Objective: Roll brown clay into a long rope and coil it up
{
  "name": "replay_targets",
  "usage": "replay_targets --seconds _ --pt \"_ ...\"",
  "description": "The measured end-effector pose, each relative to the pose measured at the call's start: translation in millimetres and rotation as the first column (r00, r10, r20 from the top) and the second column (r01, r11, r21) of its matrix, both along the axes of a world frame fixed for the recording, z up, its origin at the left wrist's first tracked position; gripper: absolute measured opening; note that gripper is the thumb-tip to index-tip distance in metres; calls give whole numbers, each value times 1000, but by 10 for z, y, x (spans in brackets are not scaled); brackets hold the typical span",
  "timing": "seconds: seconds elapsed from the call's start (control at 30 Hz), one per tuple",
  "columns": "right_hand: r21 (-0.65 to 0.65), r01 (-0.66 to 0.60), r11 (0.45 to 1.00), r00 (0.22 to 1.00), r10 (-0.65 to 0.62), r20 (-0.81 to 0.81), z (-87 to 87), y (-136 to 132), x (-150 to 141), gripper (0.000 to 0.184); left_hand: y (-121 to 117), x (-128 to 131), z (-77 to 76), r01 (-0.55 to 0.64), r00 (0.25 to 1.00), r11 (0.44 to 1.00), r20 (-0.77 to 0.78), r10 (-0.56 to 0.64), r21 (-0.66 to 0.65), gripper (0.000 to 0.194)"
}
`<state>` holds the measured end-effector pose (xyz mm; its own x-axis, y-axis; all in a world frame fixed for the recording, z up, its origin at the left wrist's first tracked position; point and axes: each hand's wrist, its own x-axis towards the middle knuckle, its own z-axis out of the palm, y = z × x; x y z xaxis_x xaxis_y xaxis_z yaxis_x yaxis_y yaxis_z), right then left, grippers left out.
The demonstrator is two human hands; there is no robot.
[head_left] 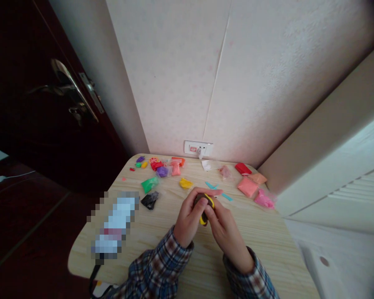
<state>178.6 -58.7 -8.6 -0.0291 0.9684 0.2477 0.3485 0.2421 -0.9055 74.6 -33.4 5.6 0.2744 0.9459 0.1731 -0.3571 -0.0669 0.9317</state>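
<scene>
We saw a dark brown lump with yellow edges (203, 214) between the two hands, over the wooden table (143, 232). The left hand (188, 216) curled around one side and the right hand (222, 222) around the other, and both thumbs pressed on it. Near the lump, we saw thin blue strips (227, 197) at one and two o'clock. A yellow packet (185, 183) lay at eleven. Farther off, we spotted a black bag (150, 201) at nine, a green bag (148, 185) at ten, a peachy-pink bag (248, 187) at two and a bright pink bag (264, 199) at three. On the wall, we found a white socket (198, 148) at twelve.
</scene>
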Motion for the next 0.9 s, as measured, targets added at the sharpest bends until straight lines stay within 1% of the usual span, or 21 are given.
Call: replay_targets --seconds 0.07,0.13,0.2,0.27,0.37,0.43,0.5,0.57,0.63,0.73,0.8,0.9 --pt "-8 -116 993 984 114 -137 -19 -18 13 35 50 -5 -13 -42 993 993 104 54 -113 25" --pt "-19 -173 985 957 163 -239 -38 -24 44 37 110 -16 -11 -61 968 971 223 114 -230 25" --pt "-42 -133 990 952 116 -284 -62 -14 103 32 170 -43 12 -64 931 952 326 165 -300 24" --pt "-54 -41 998 955 23 -297 -93 7 186 25 221 -85 43 -29 889 942 422 178 -335 23" --pt "-58 88 994 950 -101 -296 -135 40 313 21 262 -147 74 88 831 931 541 128 -355 18" --pt "-62 123 990 948 -136 -287 -139 54 362 20 261 -167 72 161 806 915 585 95 -370 18" --pt "-56 132 990 949 -143 -281 -111 61 368 18 242 -163 57 208 794 901 604 72 -381 24" --pt "-33 149 988 950 -152 -273 -55 59 335 19 217 -142 37 233 802 895 596 44 -381 29" --pt "9 166 986 956 -159 -246 12 50 271 23 198 -111 22 232 836 892 548 21 -388 34" --pt "87 162 983 977 -147 -152 84 35 133 35 173 -50 26 216 891 880 455 0 -422 47" --pt "152 149 977 987 -139 -78 99 35 20 43 142 2 34 191 908 893 420 -3 -407 53" --pt "213 150 965 988 -156 9 90 59 -136 50 41 93 16 120 944 944 331 -11 -309 56"
